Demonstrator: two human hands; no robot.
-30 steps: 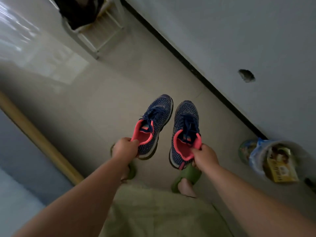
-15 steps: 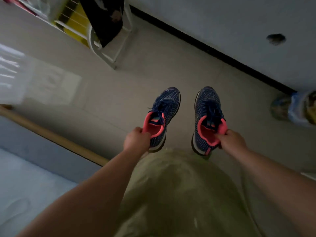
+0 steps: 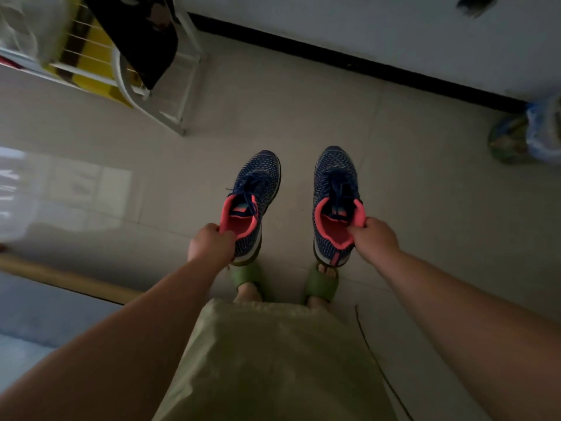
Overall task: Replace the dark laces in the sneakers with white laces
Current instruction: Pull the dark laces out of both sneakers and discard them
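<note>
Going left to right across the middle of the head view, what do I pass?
left hand → left sneaker → right sneaker → right hand → plastic bag by the wall.

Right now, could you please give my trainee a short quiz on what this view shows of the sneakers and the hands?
1. True or false: the left sneaker has white laces.
2. What part of the right sneaker does the right hand pinch? A toe, B pink collar, C sole.
3. Fill in: the left hand has its grip on the left sneaker's ____.

Key: 1 false, the laces are dark. 2 B. 3 collar.
</note>
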